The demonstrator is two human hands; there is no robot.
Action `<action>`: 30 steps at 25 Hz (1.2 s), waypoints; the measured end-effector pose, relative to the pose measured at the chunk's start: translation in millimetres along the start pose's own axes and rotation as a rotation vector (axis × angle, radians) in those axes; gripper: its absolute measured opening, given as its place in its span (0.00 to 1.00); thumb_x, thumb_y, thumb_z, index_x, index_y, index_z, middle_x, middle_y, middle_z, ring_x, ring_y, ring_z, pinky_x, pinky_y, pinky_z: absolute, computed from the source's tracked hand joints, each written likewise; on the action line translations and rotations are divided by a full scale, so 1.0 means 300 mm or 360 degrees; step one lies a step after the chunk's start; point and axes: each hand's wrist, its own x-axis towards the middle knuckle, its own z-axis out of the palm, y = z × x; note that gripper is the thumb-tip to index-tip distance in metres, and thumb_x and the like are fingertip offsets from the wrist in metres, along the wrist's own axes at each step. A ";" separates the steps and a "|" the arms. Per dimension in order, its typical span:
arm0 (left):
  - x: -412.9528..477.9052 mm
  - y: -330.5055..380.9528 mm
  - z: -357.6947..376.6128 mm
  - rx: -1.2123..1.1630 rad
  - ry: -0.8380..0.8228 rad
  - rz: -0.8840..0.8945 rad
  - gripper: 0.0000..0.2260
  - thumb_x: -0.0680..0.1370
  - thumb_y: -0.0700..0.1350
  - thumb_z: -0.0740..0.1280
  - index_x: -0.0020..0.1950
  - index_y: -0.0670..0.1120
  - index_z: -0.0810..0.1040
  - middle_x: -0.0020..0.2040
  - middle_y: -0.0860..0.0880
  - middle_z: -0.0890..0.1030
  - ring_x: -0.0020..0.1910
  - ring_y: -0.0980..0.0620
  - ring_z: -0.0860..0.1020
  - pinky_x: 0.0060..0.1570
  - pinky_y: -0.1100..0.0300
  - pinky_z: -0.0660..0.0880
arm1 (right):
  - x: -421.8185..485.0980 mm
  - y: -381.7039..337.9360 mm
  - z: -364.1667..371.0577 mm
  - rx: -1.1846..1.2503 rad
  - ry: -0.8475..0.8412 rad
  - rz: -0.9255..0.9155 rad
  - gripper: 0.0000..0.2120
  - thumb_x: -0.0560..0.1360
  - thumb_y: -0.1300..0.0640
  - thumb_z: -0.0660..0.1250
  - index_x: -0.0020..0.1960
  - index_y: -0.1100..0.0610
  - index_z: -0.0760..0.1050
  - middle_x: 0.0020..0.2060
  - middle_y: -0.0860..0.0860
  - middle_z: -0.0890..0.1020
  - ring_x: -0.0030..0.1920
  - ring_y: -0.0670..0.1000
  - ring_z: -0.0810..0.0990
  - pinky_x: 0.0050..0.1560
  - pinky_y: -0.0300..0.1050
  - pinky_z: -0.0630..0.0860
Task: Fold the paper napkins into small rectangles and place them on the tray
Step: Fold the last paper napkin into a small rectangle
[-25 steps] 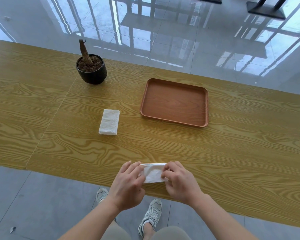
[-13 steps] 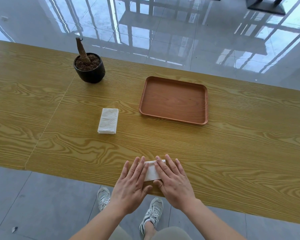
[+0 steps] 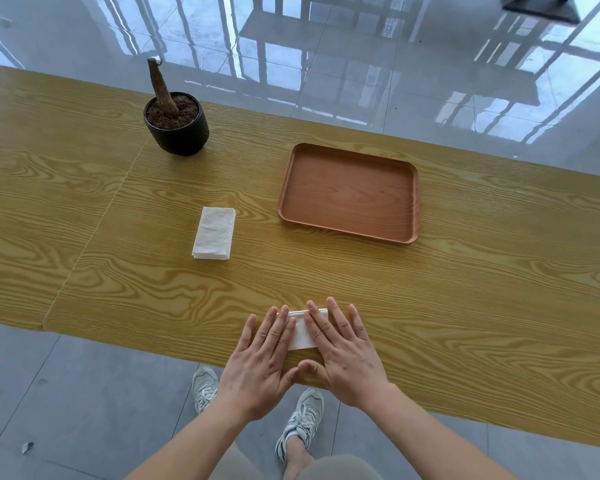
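My left hand (image 3: pixel 261 367): flat, fingers spread, pressing the folded napkin (image 3: pixel 302 336).
My right hand (image 3: pixel 347 355): flat too, covering its right side.
Folded napkin: at the table (image 3: pixel 465 306) near edge.
Napkin stack (image 3: pixel 214 233): farther out, left.
Tray (image 3: pixel 350 192): beyond, holding nothing.
Plant pot (image 3: pixel 176 124): far left.

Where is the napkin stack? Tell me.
In the head view, the napkin stack lies on the table, left of the tray and nearer than the plant pot.
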 end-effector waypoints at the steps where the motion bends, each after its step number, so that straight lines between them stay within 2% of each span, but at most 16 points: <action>1: 0.000 0.000 -0.002 0.0004 -0.0004 -0.0003 0.37 0.81 0.68 0.51 0.81 0.44 0.50 0.83 0.46 0.48 0.81 0.47 0.48 0.76 0.42 0.50 | -0.003 0.012 0.002 -0.0005 0.0002 0.0025 0.41 0.79 0.28 0.46 0.82 0.53 0.47 0.83 0.47 0.47 0.82 0.56 0.43 0.77 0.64 0.47; 6: -0.003 0.003 -0.015 0.0021 -0.0016 -0.0028 0.38 0.81 0.68 0.50 0.81 0.44 0.49 0.83 0.45 0.48 0.81 0.46 0.48 0.75 0.41 0.50 | -0.033 0.093 -0.024 -0.0044 -0.0028 0.0100 0.44 0.77 0.25 0.46 0.82 0.53 0.47 0.83 0.47 0.47 0.82 0.57 0.43 0.77 0.64 0.48; 10: -0.007 -0.013 -0.015 -0.0002 0.0000 -0.0009 0.38 0.81 0.68 0.51 0.82 0.45 0.49 0.83 0.46 0.48 0.81 0.45 0.48 0.76 0.40 0.50 | -0.020 0.038 -0.033 0.0024 0.0039 0.0009 0.45 0.77 0.25 0.47 0.82 0.54 0.46 0.83 0.48 0.47 0.82 0.58 0.44 0.78 0.63 0.44; 15: -0.010 -0.014 -0.027 -0.0008 -0.0048 0.0000 0.38 0.80 0.69 0.50 0.81 0.44 0.50 0.83 0.45 0.49 0.81 0.46 0.48 0.75 0.41 0.49 | -0.031 0.032 -0.012 0.0007 -0.0009 0.0016 0.44 0.77 0.25 0.46 0.82 0.53 0.47 0.83 0.46 0.48 0.82 0.58 0.44 0.77 0.64 0.46; 17: -0.007 -0.006 -0.044 -0.0052 -0.0007 -0.0026 0.35 0.81 0.67 0.49 0.81 0.45 0.53 0.82 0.46 0.50 0.81 0.46 0.48 0.76 0.42 0.49 | -0.041 0.045 -0.015 0.0006 0.0012 0.0049 0.41 0.78 0.27 0.45 0.82 0.52 0.48 0.82 0.46 0.48 0.82 0.57 0.45 0.77 0.63 0.46; 18: 0.001 -0.003 -0.059 -0.0116 0.0037 -0.0070 0.33 0.82 0.64 0.49 0.80 0.45 0.57 0.82 0.47 0.54 0.81 0.47 0.51 0.76 0.42 0.51 | -0.046 0.047 -0.014 0.0033 0.0047 0.0071 0.39 0.80 0.29 0.45 0.82 0.52 0.50 0.82 0.45 0.50 0.82 0.56 0.46 0.77 0.62 0.48; 20: 0.037 0.005 -0.105 -0.0227 0.0163 -0.0160 0.25 0.83 0.58 0.54 0.75 0.45 0.69 0.76 0.47 0.69 0.76 0.45 0.65 0.72 0.44 0.64 | -0.052 0.041 -0.013 0.0176 0.0199 0.0158 0.32 0.83 0.35 0.48 0.80 0.52 0.59 0.81 0.46 0.57 0.82 0.55 0.51 0.77 0.61 0.54; 22: 0.091 0.010 -0.151 -0.0225 0.0249 -0.0234 0.20 0.80 0.52 0.63 0.69 0.45 0.75 0.64 0.48 0.79 0.65 0.45 0.76 0.61 0.48 0.72 | -0.048 0.022 -0.017 0.0352 0.0393 0.0300 0.26 0.84 0.41 0.52 0.76 0.53 0.69 0.77 0.48 0.67 0.79 0.55 0.60 0.76 0.61 0.61; 25: 0.154 0.010 -0.200 -0.0198 0.0098 -0.0393 0.19 0.77 0.56 0.68 0.66 0.50 0.76 0.56 0.51 0.77 0.57 0.48 0.74 0.55 0.51 0.69 | -0.031 -0.012 -0.022 0.0440 0.0537 0.0463 0.23 0.81 0.43 0.58 0.68 0.55 0.77 0.69 0.51 0.77 0.71 0.57 0.70 0.71 0.62 0.69; 28: 0.180 0.010 -0.208 -0.0157 -0.0034 -0.0554 0.18 0.75 0.61 0.68 0.61 0.55 0.75 0.54 0.54 0.74 0.57 0.50 0.71 0.57 0.52 0.66 | -0.019 -0.027 -0.024 0.0410 0.0505 0.0522 0.19 0.78 0.46 0.68 0.65 0.54 0.78 0.66 0.52 0.77 0.67 0.58 0.73 0.69 0.61 0.71; 30: 0.200 0.013 -0.216 -0.0167 -0.0084 -0.0640 0.17 0.74 0.62 0.68 0.58 0.56 0.74 0.54 0.54 0.73 0.57 0.51 0.69 0.58 0.51 0.64 | -0.015 -0.028 -0.023 0.0399 0.0492 0.0538 0.21 0.75 0.47 0.72 0.65 0.54 0.78 0.65 0.51 0.77 0.67 0.58 0.73 0.69 0.60 0.70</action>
